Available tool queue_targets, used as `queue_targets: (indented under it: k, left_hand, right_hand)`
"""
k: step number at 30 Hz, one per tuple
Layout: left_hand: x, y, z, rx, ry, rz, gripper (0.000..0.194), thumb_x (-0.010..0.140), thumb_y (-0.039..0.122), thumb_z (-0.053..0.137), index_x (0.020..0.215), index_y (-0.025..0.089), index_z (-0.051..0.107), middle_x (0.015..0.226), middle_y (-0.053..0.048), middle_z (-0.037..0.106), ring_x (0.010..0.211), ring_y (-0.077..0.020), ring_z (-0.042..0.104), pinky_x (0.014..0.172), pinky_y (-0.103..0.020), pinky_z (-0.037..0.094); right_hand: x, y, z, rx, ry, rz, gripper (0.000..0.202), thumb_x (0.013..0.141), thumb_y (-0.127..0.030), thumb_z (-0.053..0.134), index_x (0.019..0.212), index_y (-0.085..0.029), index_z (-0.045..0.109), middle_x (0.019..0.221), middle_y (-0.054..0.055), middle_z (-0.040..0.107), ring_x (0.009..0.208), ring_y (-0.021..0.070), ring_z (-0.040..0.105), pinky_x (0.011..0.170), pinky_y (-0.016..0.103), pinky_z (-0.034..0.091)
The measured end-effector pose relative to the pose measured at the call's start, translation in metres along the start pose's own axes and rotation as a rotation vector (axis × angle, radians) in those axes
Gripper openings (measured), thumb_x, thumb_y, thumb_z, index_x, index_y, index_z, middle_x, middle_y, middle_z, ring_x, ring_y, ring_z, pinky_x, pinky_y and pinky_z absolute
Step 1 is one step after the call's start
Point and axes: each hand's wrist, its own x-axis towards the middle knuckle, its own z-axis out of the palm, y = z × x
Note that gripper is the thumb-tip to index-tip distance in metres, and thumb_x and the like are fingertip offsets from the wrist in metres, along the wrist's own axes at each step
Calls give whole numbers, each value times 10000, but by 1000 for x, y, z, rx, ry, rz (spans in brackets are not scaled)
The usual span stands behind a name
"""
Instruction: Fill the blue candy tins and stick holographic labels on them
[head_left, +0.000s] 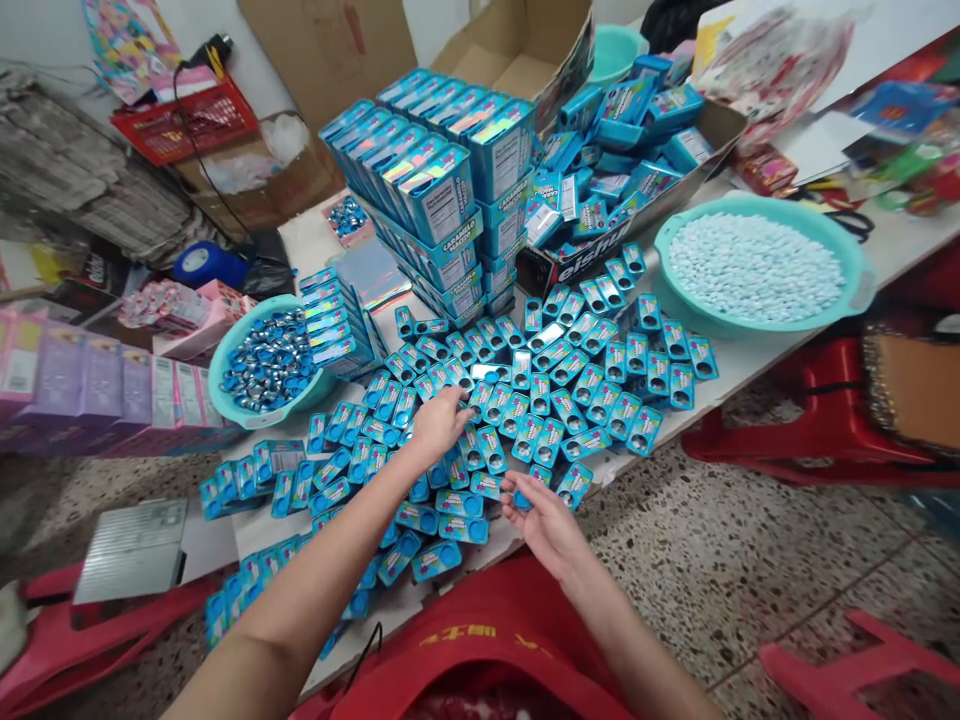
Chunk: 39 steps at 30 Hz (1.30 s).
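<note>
My left hand [440, 425] reaches over the middle of a spread of small blue candy boxes [527, 437], fingers bent and drawn together at the box tops. Whatever lies between those fingertips is hidden. Closer to the table's front edge, my right hand [546, 520] is turned partly palm up, its fingers curled around a small blue round cap [523, 498]. Boxes right of my left hand show dark round holes; many on the left have blue discs there. A turquoise basin [270, 415] at the left contains blue and silver caps.
Behind the spread rises a stack of blue display boxes [442, 205]. An open carton [551, 268] full of blue packs stands beside it. At the right, a turquoise bowl [757, 318] contains pale candies. Red stools [795, 400] flank the table; purple boxes [101, 380] line the left.
</note>
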Motion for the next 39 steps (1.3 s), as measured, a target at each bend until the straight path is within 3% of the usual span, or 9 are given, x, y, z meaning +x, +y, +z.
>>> queue_targets:
  k: [4, 8, 11, 16, 22, 28, 31, 36, 39]
  left_hand:
    - [46, 26, 0, 29, 57, 80, 349, 871, 276, 462, 1217, 236, 485, 1174, -65, 501, 978, -185, 557, 729, -257, 419]
    - [76, 28, 0, 75, -8, 105, 276, 807, 286, 566, 1076, 231, 591, 1082, -48, 536, 893, -189, 574, 697, -262, 417]
    - [78, 22, 0, 73, -26, 159, 159, 801, 288, 568, 924, 222, 645, 1003, -35, 575, 877, -185, 572, 705, -261, 413]
    - [73, 19, -1, 34, 2, 144, 187, 823, 230, 524, 980, 209, 622, 984, -35, 614, 911, -178, 571, 740, -252, 411]
    - [78, 39, 6, 58, 95, 140, 274, 861, 330, 484, 1102, 227, 565, 1102, -57, 561, 926, -201, 574, 729, -277, 415]
    - [91, 51, 7, 27, 84, 131, 207, 804, 164, 504, 994, 197, 579, 992, -53, 599, 886, -198, 571, 728, -280, 411]
    - [75, 37, -4, -78, 113, 119, 204, 794, 140, 478, 960, 178, 589, 948, -45, 619, 877, -175, 565, 740, -260, 408]
    - [4, 8, 0, -119, -209, 77, 120, 747, 155, 514, 806, 200, 608, 790, 14, 642, 760, -143, 579, 667, -226, 404]
    - [-28, 6, 16, 29, -266, -40, 78, 757, 200, 539, 818, 208, 585, 827, -6, 654, 801, -166, 601, 669, -243, 403]
  right_hand:
    - [-2, -4, -2, 4, 13, -15, 356, 488, -317, 842, 781, -170, 702, 781, 10, 663, 681, 114, 591, 640, 238, 475]
    - [-3, -5, -8, 16, 37, -29, 337, 496, -306, 840, 775, -177, 702, 789, 12, 665, 685, 114, 593, 640, 237, 483]
    - [-2, -5, -14, 28, 56, -25, 352, 477, -291, 848, 774, -173, 700, 786, 10, 665, 686, 111, 598, 638, 231, 481]
    - [-2, -6, -17, 49, 46, -32, 358, 473, -284, 848, 775, -159, 700, 765, 17, 661, 680, 111, 594, 646, 238, 477]
    - [-4, -9, -16, 32, 55, -45, 364, 468, -294, 850, 773, -161, 703, 783, 19, 662, 688, 113, 593, 650, 240, 477]
    - [-5, -9, -20, 25, 59, -37, 349, 491, -293, 843, 782, -166, 697, 786, 21, 665, 697, 116, 595, 651, 243, 475]
    - [-5, -10, -20, 35, 61, -36, 332, 506, -284, 836, 782, -161, 698, 793, 26, 667, 696, 117, 594, 654, 246, 475]
    - [-3, -12, -19, 66, 44, -22, 293, 531, -253, 826, 777, -160, 696, 775, 25, 667, 704, 122, 600, 661, 249, 475]
    - [-1, -12, -16, 71, 37, -18, 286, 542, -244, 818, 787, -161, 695, 787, 28, 668, 698, 126, 600, 659, 256, 477]
